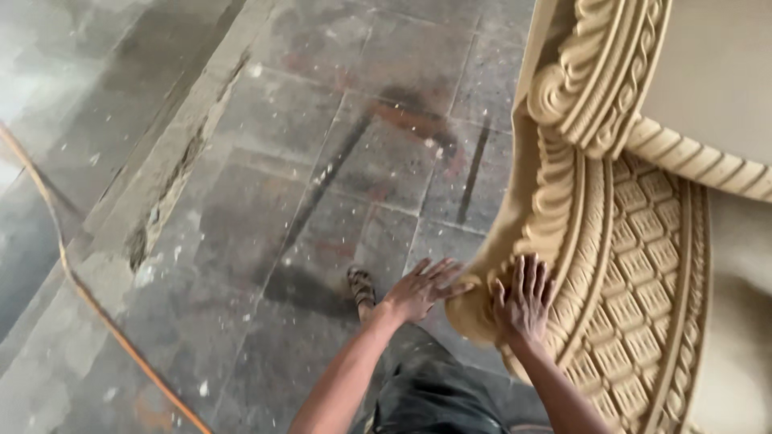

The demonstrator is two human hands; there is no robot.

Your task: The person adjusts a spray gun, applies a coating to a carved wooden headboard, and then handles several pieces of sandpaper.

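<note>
A large carved tan wooden panel [635,241] with scrolls, rope borders and a diamond lattice fills the right side. My left hand [422,289] lies with fingers spread against the panel's lower left scrolled edge. My right hand [524,299] presses flat on the carved surface just to the right, fingers pointing up and apart. Neither hand holds a tool.
Below is a dusty grey stone tile floor [322,161] with white specks. An orange cable [72,281] runs diagonally along the left. My sandalled foot [361,286] and dark trousers [430,386] show beneath my arms. A cracked kerb strip [173,169] crosses the upper left.
</note>
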